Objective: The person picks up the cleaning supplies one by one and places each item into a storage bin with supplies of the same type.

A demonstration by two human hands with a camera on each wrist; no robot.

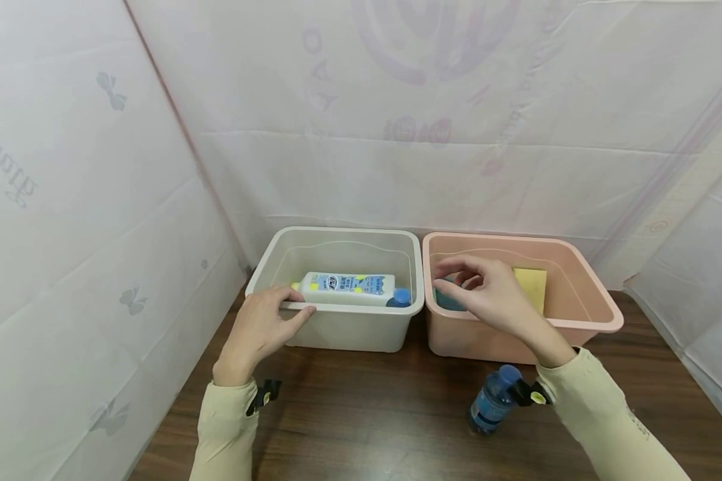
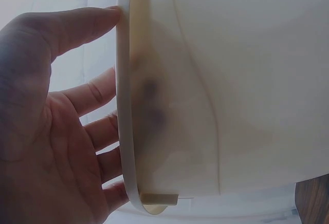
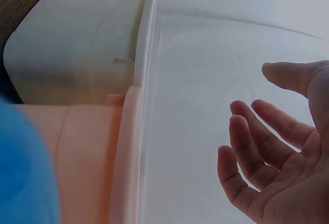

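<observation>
In the head view my left hand [image 1: 261,327] holds the front left rim of a white plastic bin [image 1: 345,331]. The left wrist view has its thumb at the rim and the fingers reaching over it, partly behind the wall. Inside that bin lies a white bottle [image 1: 349,287] with a blue cap, on its side. My right hand [image 1: 487,287] hovers over the left part of a pink bin [image 1: 475,337], fingers loosely bent and nothing between them. Below it shows a blue-green item [image 1: 448,300], partly hidden by the hand. A yellow block-like piece [image 1: 532,287] is also in there.
On the dark wooden table [image 1: 361,407], a clear bottle [image 1: 489,404] with blue cap and label stands in front of the pink bin, close to my right wrist. The bins sit side by side against the white sheeting [image 1: 337,180].
</observation>
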